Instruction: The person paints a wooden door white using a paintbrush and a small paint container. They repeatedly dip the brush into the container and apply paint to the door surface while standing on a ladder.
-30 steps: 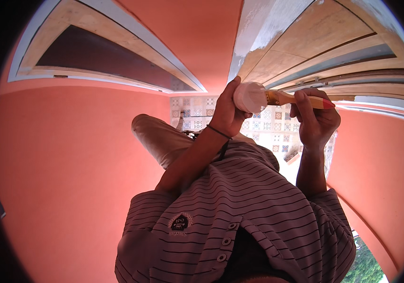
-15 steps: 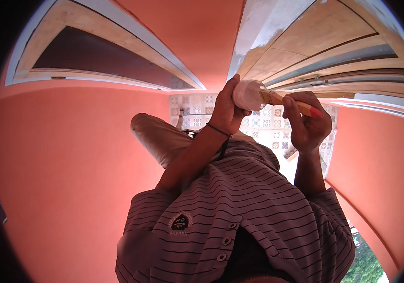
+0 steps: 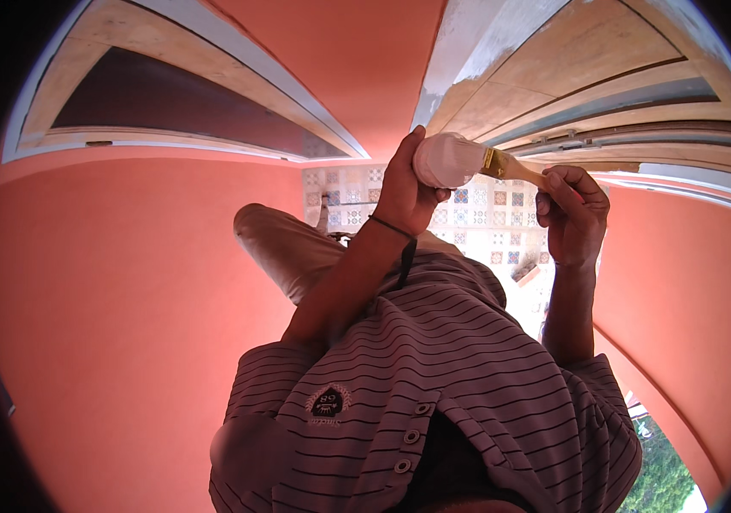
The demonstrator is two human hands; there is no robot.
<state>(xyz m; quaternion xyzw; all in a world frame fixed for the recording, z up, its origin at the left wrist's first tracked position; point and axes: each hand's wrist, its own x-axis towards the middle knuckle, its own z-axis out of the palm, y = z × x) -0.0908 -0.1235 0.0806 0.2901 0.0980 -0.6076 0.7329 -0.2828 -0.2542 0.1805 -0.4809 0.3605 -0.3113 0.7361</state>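
My left hand [image 3: 405,188] is wrapped round a small round tub [image 3: 435,164] that looks pale pinkish-white. In my right hand [image 3: 577,214] is a flat paintbrush, pinched by its wooden handle [image 3: 522,170] between thumb and fingers. The brush lies almost level, its brassy metal band [image 3: 495,162] right beside the tub's rim. Its bristle end meets the whitish mouth of the tub; whether the bristles are dipped inside or resting on the edge I cannot tell. My right fingers cover the handle's far end.
A wooden door [image 3: 570,81] stands ahead on the right, beside a patchily white frame [image 3: 476,47]. Another wood-framed opening [image 3: 169,94] with a dark panel is ahead left. Coral walls [image 3: 109,291] rise on both sides, above a patterned tile floor [image 3: 481,218].
My right hand has shifted right and turned, so the handle's red end no longer shows and the metal band is plainer. The tub has moved slightly left and tilted.
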